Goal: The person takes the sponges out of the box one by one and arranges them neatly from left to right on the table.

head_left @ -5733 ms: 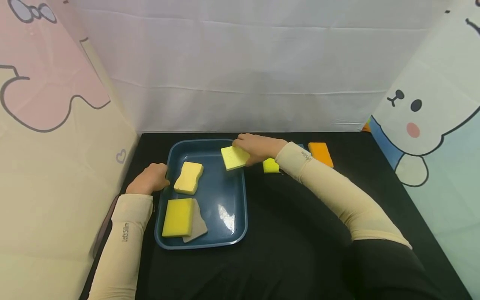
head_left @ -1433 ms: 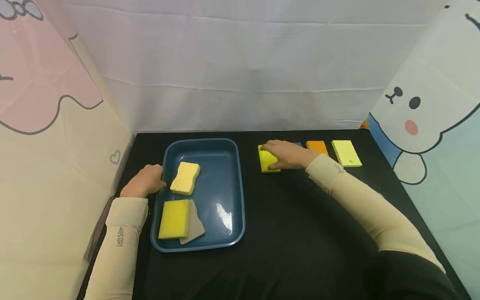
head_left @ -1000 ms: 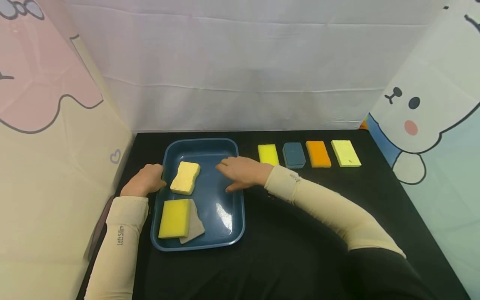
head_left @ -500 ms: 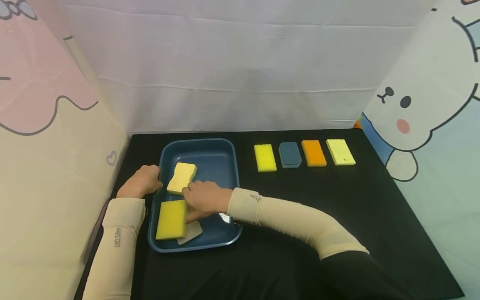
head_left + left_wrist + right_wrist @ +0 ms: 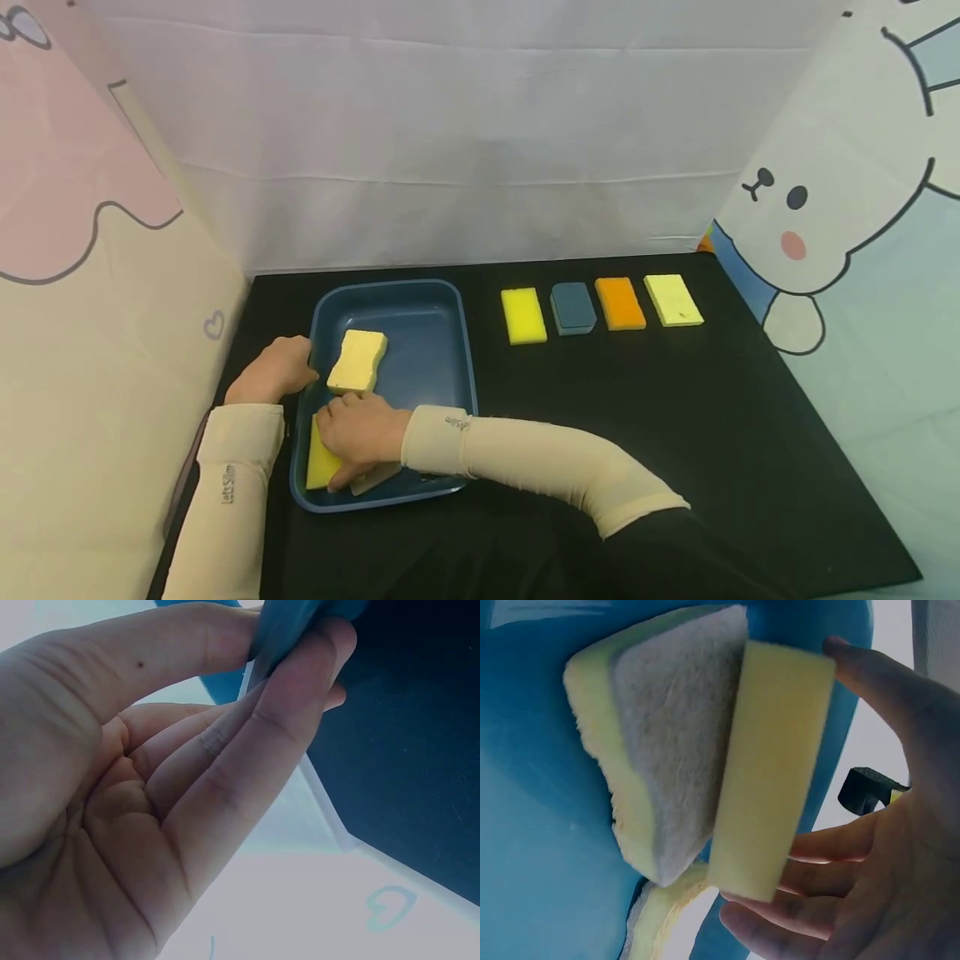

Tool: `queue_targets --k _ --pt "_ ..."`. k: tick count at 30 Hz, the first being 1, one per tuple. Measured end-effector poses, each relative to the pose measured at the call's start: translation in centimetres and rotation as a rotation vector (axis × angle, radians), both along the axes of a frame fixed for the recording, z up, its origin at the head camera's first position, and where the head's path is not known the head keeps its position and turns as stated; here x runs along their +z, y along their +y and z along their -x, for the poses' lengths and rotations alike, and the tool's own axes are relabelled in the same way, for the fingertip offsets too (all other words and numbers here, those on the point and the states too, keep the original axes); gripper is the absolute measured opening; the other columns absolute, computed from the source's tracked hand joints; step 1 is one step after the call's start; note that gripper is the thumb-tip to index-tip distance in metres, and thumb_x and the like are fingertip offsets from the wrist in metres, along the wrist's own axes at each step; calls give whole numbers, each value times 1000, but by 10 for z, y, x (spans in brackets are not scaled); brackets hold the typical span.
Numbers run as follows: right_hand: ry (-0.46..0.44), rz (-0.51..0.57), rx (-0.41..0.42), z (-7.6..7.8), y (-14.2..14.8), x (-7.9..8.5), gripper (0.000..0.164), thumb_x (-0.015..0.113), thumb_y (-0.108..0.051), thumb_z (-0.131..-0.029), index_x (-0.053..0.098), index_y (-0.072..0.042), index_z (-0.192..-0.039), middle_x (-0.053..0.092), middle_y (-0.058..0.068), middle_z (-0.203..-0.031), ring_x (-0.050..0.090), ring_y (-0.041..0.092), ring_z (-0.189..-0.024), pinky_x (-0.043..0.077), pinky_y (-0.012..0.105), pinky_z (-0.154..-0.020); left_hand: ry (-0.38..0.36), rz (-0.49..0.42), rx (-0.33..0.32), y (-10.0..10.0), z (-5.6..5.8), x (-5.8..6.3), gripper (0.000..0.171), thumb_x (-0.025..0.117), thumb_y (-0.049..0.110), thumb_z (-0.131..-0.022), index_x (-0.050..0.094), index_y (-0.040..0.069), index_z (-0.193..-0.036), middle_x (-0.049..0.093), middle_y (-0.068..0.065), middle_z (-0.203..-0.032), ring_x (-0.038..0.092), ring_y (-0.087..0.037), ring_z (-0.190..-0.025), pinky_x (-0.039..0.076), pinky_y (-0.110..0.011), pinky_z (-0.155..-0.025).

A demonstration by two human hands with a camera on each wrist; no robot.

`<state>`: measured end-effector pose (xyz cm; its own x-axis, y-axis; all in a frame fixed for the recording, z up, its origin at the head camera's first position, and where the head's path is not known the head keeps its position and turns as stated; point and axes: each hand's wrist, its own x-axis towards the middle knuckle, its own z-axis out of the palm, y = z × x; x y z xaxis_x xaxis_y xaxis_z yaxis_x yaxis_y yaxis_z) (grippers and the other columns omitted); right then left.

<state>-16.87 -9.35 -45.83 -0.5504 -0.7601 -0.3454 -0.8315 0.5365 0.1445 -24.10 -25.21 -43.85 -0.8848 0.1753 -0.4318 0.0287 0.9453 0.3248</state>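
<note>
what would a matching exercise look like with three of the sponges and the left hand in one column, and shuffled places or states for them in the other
Column one
1. wavy-edged sponge
2. left hand
3. blue sponge
4. pale yellow sponge

Column two
A. second from the left in the row on the black table
B. at the right end of that row
C. pinching the rim of the blue tray
D. lying inside the tray

Right pairs: 1-D, 2-C, 3-A, 4-B
</note>
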Motion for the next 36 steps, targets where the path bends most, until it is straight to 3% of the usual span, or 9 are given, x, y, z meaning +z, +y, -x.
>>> queue_targets --k 14,21,31,36 --pt "134 -65 85 -3 -1 2 94 49 -83 -81 46 -16 -147 52 -2 -130 51 12 -111 44 26 -94 5 -14 -7 -2 1 -2 10 64 -1 -91 57 -6 -89 52 -13 -73 54 -26 -66 44 -34 -58" --pt "112 -5 114 6 9 16 89 52 -77 -83 47 -12 -144 54 -1 -127 53 13 -108 47 24 -88 12 -13 -9 -3 3 -3 11 65 0 -90 56 -5 -86 51 -12 -72 54 -26 -65 43 -33 -57" --pt "-26 99 74 30 69 47 86 67 -69 -80 46 -9 -139 56 2 -123 51 15 -104 46 28 -90 26 -29 -10 -3 3 -4 10 65 1 -90 60 -7 -91 52 -11 -71 55 -26 -65 46 -34 -59" --pt "-33 145 16 41 108 64 91 69 -67 -79 45 -6 -143 54 7 -132 52 19 -110 45 31 -94 32 -56 -1 -4 1 -3 9 64 0 -91 62 -8 -93 51 -10 -68 56 -24 -63 46 -33 -56"
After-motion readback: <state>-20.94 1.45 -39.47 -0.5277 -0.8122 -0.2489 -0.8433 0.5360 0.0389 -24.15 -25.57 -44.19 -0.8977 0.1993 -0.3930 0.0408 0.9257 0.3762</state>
